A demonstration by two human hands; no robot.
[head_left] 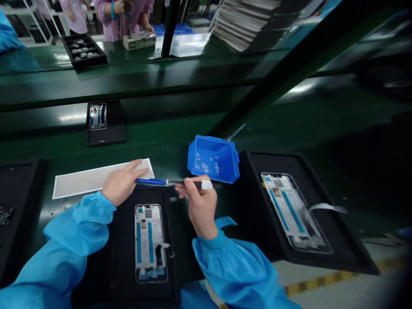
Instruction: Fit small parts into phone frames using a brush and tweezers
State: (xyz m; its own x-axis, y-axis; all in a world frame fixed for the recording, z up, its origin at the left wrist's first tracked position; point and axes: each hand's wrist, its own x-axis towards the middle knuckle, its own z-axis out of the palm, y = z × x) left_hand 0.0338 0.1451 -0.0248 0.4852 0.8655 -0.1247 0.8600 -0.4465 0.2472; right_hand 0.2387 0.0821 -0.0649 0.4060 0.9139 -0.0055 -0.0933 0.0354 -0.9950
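Blue pen (152, 182) pinched in right fingers (192, 187), end beside left fingers (132, 166), spread over strip (82, 178).

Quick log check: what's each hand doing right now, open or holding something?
Left hand: open, fingers on the pale strip; contact with the tool's blue end unclear.
Right hand: closed, holding the blue pen-like tool.

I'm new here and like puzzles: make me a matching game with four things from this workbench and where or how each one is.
Things:
1. Pen-like tool
2. White strip
3. Blue bin
4. Rightmost phone

Places and states:
A. Partly under the left hand
B. Lying in a black tray
C. Held in the right hand
D. Holding small scattered pieces

Pairs: 1-C, 2-A, 3-D, 4-B
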